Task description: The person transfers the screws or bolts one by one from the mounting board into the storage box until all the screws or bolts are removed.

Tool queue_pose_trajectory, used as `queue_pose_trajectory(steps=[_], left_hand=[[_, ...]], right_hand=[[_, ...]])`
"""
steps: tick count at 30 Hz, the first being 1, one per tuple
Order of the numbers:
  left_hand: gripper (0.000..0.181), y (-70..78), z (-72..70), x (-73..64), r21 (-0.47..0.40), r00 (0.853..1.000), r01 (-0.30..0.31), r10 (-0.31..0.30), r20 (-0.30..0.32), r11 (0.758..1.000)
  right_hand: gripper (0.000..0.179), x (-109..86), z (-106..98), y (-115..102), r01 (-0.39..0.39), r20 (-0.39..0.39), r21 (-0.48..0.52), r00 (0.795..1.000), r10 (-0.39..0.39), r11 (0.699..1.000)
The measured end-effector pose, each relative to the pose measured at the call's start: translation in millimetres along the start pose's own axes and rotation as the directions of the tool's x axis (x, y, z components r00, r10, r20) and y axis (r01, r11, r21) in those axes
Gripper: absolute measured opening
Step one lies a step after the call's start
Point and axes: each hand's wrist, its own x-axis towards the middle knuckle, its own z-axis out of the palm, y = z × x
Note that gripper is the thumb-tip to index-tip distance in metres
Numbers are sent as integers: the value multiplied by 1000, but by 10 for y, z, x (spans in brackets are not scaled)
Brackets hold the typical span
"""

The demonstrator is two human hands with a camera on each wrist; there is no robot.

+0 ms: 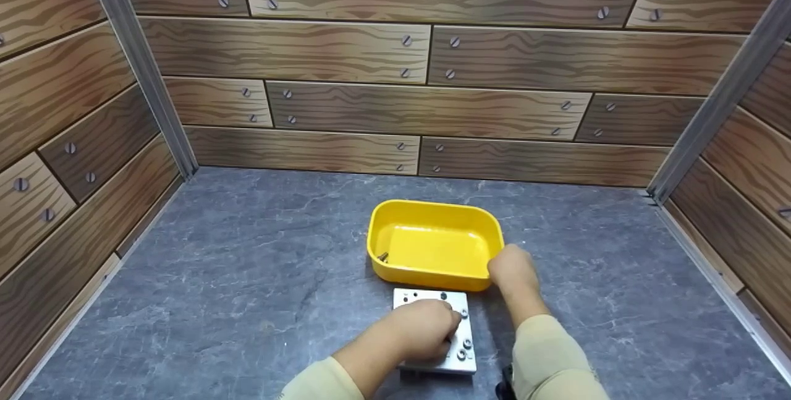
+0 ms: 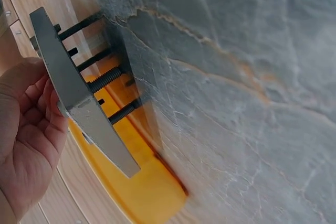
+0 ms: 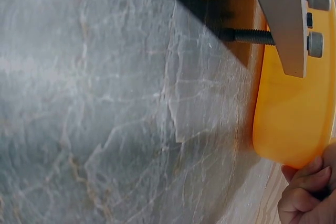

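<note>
A silver metal plate (image 1: 466, 360) stands level above the floor on several dark threaded bolts (image 2: 105, 80), whose shanks stick out below it. Over its upper face, my left hand (image 1: 423, 329) has curled fingers and thumb that pinch at a bolt; the palm side hides most of that bolt. Round bolt heads (image 3: 315, 44) show along the plate's right side. Behind the plate sits a yellow tray (image 1: 432, 279) with a small screw (image 1: 383, 257) in its left front corner. My right hand (image 1: 514, 267) grips the tray's right front corner with curled fingers.
Grey marbled floor (image 1: 247, 301) extends around the plate and tray. Wood-patterned walls (image 1: 346, 153) enclose the back and both sides, with metal strips (image 1: 145, 72) at the corners. A dark object (image 1: 505, 384) shows beside the right sleeve.
</note>
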Motion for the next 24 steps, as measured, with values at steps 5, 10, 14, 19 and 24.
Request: queue_pose_trajectory(steps=[5, 10, 14, 19, 24], left_hand=[[13, -28, -8, 9, -32, 1000, -19, 19, -18, 999], [14, -31, 1, 3, -66, 999, -13, 10, -45, 998], [16, -29, -7, 3, -93, 997, -18, 11, -71, 995], [14, -33, -13, 0, -126, 996, -37, 26, -88, 991], [7, -52, -13, -13, -128, 994, -65, 52, -101, 990]], right_hand=[[23, -12, -7, -2, -7, 5, -6, 1000, 7, 1000], [24, -12, -8, -2, -10, 6, 1, 1000, 10, 1000], [24, -10, -10, -2, -14, 5, 6, 1000, 14, 1000], [25, -14, -12, 2, -14, 7, 14, 1000, 14, 1000], [26, -18, -14, 1, -13, 4, 19, 1000, 12, 1000]])
